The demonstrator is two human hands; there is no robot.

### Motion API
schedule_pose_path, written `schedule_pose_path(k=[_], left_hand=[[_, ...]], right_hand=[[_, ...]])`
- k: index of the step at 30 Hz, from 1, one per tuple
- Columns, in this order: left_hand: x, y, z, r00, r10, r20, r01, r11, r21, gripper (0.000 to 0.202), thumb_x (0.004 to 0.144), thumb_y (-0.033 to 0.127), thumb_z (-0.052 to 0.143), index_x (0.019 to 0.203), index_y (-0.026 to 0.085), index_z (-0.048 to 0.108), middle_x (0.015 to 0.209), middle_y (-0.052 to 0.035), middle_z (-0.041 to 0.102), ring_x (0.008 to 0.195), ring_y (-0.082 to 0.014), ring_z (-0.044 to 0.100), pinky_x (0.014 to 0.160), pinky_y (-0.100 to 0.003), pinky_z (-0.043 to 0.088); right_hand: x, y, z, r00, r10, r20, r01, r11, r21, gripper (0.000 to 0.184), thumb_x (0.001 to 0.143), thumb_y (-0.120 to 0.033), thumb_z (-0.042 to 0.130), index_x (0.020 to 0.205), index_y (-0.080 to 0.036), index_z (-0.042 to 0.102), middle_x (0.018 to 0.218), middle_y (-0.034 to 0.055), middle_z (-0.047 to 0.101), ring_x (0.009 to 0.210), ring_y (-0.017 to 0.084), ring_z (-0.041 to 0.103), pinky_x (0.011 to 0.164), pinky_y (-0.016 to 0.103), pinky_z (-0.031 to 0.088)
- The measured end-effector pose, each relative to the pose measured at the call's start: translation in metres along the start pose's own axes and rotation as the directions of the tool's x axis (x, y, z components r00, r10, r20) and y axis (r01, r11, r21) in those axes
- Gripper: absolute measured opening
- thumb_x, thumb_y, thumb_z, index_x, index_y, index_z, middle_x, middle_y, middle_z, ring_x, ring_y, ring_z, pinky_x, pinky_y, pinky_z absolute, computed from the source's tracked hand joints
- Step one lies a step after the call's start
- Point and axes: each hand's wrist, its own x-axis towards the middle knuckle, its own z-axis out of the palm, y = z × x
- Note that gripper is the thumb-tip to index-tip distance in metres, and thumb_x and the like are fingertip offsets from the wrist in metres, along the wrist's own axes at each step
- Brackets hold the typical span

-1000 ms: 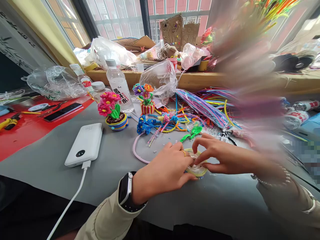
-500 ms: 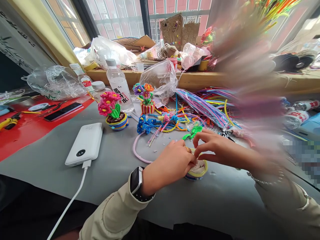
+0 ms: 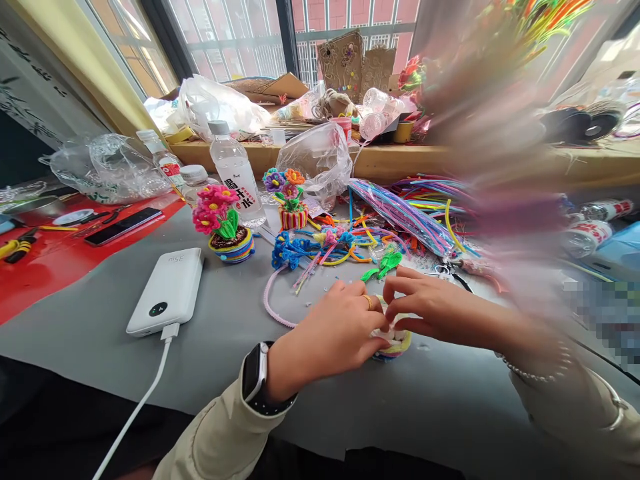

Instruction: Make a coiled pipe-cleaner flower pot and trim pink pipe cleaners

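Note:
A small round pot (image 3: 403, 346) with a yellow fuzzy rim and blue stripes sits on the grey tabletop, with white soft filling (image 3: 398, 335) inside. Over its left side, my left hand (image 3: 333, 327) is closed, thumb by the rim and fingertips reaching in. From the right, my right hand (image 3: 440, 308) bends its fingers down into the pot; the tips come together at the filling, the upper fingers spread. Both hands partly cover the pot. Just behind them lie green pipe-cleaner leaves (image 3: 389, 264). Blue pipe-cleaner flowers (image 3: 290, 251) lie further left.
A pink flower pot (image 3: 231, 248), a striped flower pot (image 3: 293, 217) and a water bottle (image 3: 237, 180) stand behind. To the left is a white power bank (image 3: 167, 293) with a cable. Bundled pipe cleaners (image 3: 405, 217) lie at the back. A blurred shape covers the right side.
My left hand has shifted slightly left and its fingers are opened a little around the rim. My right fingertips have moved a bit lower into the pot. The view has shifted slightly.

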Motion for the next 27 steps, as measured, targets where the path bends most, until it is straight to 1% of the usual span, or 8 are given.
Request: schedule_pose_path(k=[4,8,10,14,17,20,24,27], left_hand=[[-0.006,0.005,0.0,1.0,0.009,-0.026,-0.009,1.0,-0.026,0.018,0.08,0.031,0.049,0.092,0.023,0.061,0.092,-0.0013,0.061,0.088,-0.0173,0.048,0.079,-0.034,0.034],[-0.006,0.005,0.004,0.997,0.059,-0.041,-0.058,0.998,0.022,0.017,0.081,0.03,0.049,0.091,0.026,0.061,0.086,-0.0013,0.06,0.085,-0.0175,0.048,0.075,-0.034,0.033],[-0.006,0.005,0.007,0.997,0.062,-0.055,-0.06,0.997,0.045,0.016,0.082,0.03,0.047,0.088,0.026,0.062,0.085,-0.0009,0.06,0.084,-0.0174,0.048,0.074,-0.034,0.032],[-0.007,0.007,0.01,0.997,0.021,-0.077,-0.015,0.997,0.073,0.018,0.083,0.029,0.046,0.078,0.021,0.061,0.08,-0.0014,0.06,0.082,-0.0173,0.049,0.071,-0.033,0.031],[-0.007,0.009,0.011,0.996,0.001,-0.093,0.006,0.997,0.072,0.018,0.082,0.029,0.047,0.076,0.02,0.061,0.079,-0.0015,0.059,0.081,-0.0169,0.049,0.071,-0.033,0.031],[-0.007,0.011,0.012,0.994,-0.021,-0.106,0.027,0.998,0.056,0.016,0.081,0.027,0.048,0.076,0.02,0.062,0.08,-0.0013,0.06,0.081,-0.0174,0.049,0.07,-0.033,0.03],[-0.006,0.011,0.01,0.996,-0.039,-0.083,0.041,0.999,0.03,0.018,0.081,0.026,0.046,0.075,0.02,0.063,0.078,-0.0012,0.061,0.08,-0.0176,0.049,0.069,-0.034,0.03],[-0.007,0.009,0.005,0.997,-0.051,-0.05,0.052,0.999,0.008,0.018,0.081,0.026,0.047,0.078,0.022,0.064,0.084,-0.0011,0.062,0.083,-0.0175,0.049,0.069,-0.033,0.031]], right_hand=[[-0.002,0.001,-0.001,0.999,0.02,0.029,-0.022,0.998,0.06,0.013,0.079,-0.022,0.052,0.075,-0.02,0.064,0.086,0.0046,0.055,0.082,0.014,0.043,0.067,0.025,0.037],[0.0,0.001,0.004,1.0,0.021,0.005,-0.022,1.0,0.009,0.019,0.081,-0.019,0.048,0.071,-0.019,0.065,0.078,0.0054,0.054,0.078,0.014,0.042,0.066,0.025,0.036],[0.002,0.0,0.006,1.0,0.018,-0.002,-0.018,1.0,0.0,0.021,0.081,-0.02,0.047,0.07,-0.017,0.064,0.076,0.0057,0.054,0.076,0.015,0.043,0.065,0.026,0.037],[0.004,-0.004,0.007,0.999,0.048,-0.019,-0.047,0.998,0.032,0.021,0.081,-0.02,0.045,0.07,-0.014,0.063,0.075,0.0063,0.053,0.075,0.015,0.045,0.066,0.028,0.038],[0.005,-0.007,0.008,0.996,0.081,-0.023,-0.08,0.994,0.071,0.02,0.08,-0.02,0.046,0.068,-0.014,0.061,0.074,0.006,0.051,0.075,0.015,0.045,0.067,0.028,0.039],[0.006,-0.008,0.01,0.996,0.093,0.001,-0.093,0.99,0.108,0.02,0.08,-0.019,0.047,0.066,-0.015,0.06,0.074,0.0055,0.051,0.075,0.015,0.044,0.066,0.027,0.038],[0.004,-0.007,0.006,0.996,0.079,0.041,-0.084,0.987,0.138,0.019,0.08,-0.018,0.047,0.068,-0.016,0.063,0.078,0.006,0.052,0.078,0.015,0.045,0.069,0.028,0.038],[-0.001,-0.004,-0.001,0.994,0.072,0.079,-0.087,0.976,0.198,0.02,0.081,-0.022,0.046,0.078,-0.02,0.066,0.084,0.0061,0.052,0.083,0.015,0.045,0.075,0.03,0.038]])
